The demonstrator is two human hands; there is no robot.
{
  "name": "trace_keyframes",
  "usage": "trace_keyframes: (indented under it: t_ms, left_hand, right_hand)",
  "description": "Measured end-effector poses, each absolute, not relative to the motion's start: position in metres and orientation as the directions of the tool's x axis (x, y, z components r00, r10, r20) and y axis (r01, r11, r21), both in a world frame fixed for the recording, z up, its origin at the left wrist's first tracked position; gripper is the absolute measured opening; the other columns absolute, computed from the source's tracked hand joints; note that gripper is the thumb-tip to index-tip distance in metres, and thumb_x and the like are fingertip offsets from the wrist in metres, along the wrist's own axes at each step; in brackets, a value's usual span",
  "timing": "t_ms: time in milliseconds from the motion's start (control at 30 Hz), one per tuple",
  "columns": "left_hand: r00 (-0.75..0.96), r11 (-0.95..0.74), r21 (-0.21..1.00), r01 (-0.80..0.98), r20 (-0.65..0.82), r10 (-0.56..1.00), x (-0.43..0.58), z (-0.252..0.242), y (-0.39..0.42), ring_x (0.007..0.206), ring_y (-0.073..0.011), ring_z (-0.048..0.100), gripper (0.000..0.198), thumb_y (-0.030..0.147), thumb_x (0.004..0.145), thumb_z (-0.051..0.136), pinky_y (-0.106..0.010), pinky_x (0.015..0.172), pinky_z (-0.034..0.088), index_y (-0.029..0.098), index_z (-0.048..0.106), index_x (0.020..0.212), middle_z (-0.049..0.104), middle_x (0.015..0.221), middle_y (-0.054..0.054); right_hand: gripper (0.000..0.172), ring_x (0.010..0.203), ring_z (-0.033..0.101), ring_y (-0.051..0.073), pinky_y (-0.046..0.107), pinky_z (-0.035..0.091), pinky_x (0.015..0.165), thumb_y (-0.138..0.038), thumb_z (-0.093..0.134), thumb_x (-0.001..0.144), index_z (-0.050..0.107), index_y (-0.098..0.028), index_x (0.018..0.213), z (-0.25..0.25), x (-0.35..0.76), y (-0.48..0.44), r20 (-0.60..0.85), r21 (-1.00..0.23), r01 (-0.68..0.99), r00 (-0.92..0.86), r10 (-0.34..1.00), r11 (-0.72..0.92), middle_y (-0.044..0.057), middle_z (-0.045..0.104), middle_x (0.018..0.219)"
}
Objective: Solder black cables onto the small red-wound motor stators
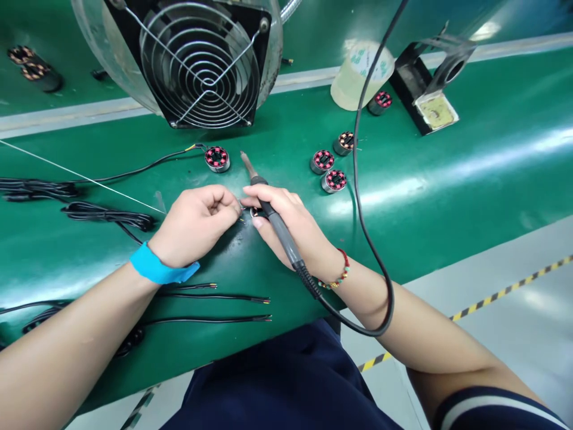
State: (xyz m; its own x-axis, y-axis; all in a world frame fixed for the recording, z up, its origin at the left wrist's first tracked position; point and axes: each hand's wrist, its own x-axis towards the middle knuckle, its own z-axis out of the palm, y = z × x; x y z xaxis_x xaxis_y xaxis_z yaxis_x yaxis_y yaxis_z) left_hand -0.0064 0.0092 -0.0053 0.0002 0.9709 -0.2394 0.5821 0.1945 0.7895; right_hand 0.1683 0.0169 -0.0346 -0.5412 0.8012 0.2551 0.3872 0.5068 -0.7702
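Observation:
My right hand (290,224) is closed round the grey grip of a soldering iron (280,230). The iron's metal tip points up and away, clear of the work. Between that hand's thumb and fingers sits a small motor stator (255,212), mostly hidden. My left hand (201,218) is pinched beside it, on thin wires (242,206) that barely show at the fingertips. A stator with pink windings (217,159), wired to a black cable, stands on the green bench just beyond my hands.
A caged fan (208,83) stands at the back. To the right are several stators (333,181), a tape roll (362,74) and an iron stand with a sponge (436,112). Coiled black cables (107,215) lie left; stripped cable ends (246,298) lie in front. The iron's cord (358,173) loops over my right forearm.

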Motion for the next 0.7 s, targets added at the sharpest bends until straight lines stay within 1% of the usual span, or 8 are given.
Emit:
trace_keyframes:
  t_ms: [67,133,200,267,367,467,600,700]
  left_hand:
    - [0.001,0.187,0.801,0.568,-0.228,0.974,-0.0063,-0.0047,0.0086,0.056,-0.0107,0.047,0.014,0.028,0.070,0.054,-0.023,0.055,0.039,0.019,0.058,0.060,0.056,0.057,0.003]
    - [-0.002,0.180,0.826,0.534,-0.211,0.977,-0.0065,-0.0043,0.0075,0.060,-0.0116,0.051,0.011,0.027,0.069,0.055,-0.023,0.058,0.042,0.018,0.060,0.065,0.059,0.062,0.002]
    - [-0.010,0.171,0.853,0.493,-0.191,0.982,-0.0067,-0.0041,0.0064,0.063,-0.0124,0.053,0.009,0.026,0.068,0.056,-0.024,0.060,0.043,0.019,0.060,0.071,0.060,0.066,0.002]
    - [-0.014,0.160,0.866,0.475,-0.174,0.985,-0.0071,-0.0043,0.0053,0.063,-0.0123,0.052,0.008,0.025,0.067,0.056,-0.024,0.059,0.043,0.019,0.057,0.072,0.058,0.065,0.002]
    - [0.006,0.132,0.856,0.499,-0.155,0.988,-0.0079,-0.0050,0.0043,0.058,-0.0109,0.048,0.005,0.024,0.067,0.054,-0.023,0.054,0.039,0.019,0.053,0.067,0.054,0.061,0.003]
    - [0.024,0.111,0.856,0.504,-0.142,0.990,-0.0084,-0.0048,0.0039,0.054,-0.0095,0.044,0.004,0.022,0.067,0.054,-0.022,0.052,0.037,0.019,0.052,0.066,0.051,0.059,0.004]
    - [0.041,0.119,0.869,0.480,-0.158,0.987,-0.0090,-0.0013,0.0026,0.050,-0.0082,0.042,0.005,0.023,0.069,0.056,-0.022,0.049,0.035,0.019,0.052,0.067,0.050,0.058,0.005]
    - [0.090,0.098,0.884,0.458,-0.156,0.984,-0.0099,0.0017,0.0002,0.049,-0.0089,0.045,0.007,0.024,0.071,0.059,-0.022,0.048,0.038,0.020,0.053,0.069,0.052,0.058,0.005]
  right_hand:
    - [0.039,0.113,0.057,0.022,0.043,0.042,0.099,-0.015,0.045,0.087,0.049,-0.023,0.125,-0.0358,0.1666,0.0173,0.251,-0.783,0.382,-0.528,0.811,0.491,0.004,0.069,0.111]
    - [0.039,0.111,0.057,0.021,0.042,0.042,0.099,-0.015,0.045,0.086,0.049,-0.024,0.124,-0.0361,0.1660,0.0168,0.272,-0.790,0.373,-0.499,0.823,0.487,0.003,0.070,0.109]
    - [0.039,0.107,0.057,0.020,0.040,0.043,0.099,-0.015,0.047,0.085,0.049,-0.023,0.123,-0.0362,0.1661,0.0159,0.318,-0.790,0.357,-0.456,0.831,0.498,0.003,0.069,0.106]
    - [0.038,0.101,0.057,0.020,0.038,0.045,0.095,-0.014,0.049,0.084,0.050,-0.023,0.121,-0.0364,0.1662,0.0151,0.368,-0.779,0.345,-0.423,0.828,0.523,0.002,0.068,0.099]
    - [0.039,0.093,0.056,0.020,0.037,0.044,0.089,-0.012,0.050,0.081,0.051,-0.021,0.119,-0.0365,0.1657,0.0144,0.417,-0.734,0.339,-0.460,0.784,0.589,0.001,0.067,0.091]
    - [0.039,0.094,0.056,0.020,0.036,0.042,0.086,-0.010,0.050,0.082,0.051,-0.020,0.119,-0.0361,0.1647,0.0140,0.417,-0.700,0.342,-0.517,0.748,0.626,0.001,0.068,0.089]
    - [0.036,0.093,0.055,0.018,0.035,0.041,0.087,-0.011,0.049,0.085,0.050,-0.019,0.120,-0.0370,0.1636,0.0150,0.407,-0.703,0.338,-0.532,0.743,0.626,0.000,0.068,0.088]
    - [0.037,0.092,0.056,0.017,0.035,0.042,0.090,-0.011,0.049,0.084,0.050,-0.020,0.120,-0.0394,0.1629,0.0171,0.422,-0.726,0.306,-0.508,0.751,0.615,-0.001,0.067,0.085]
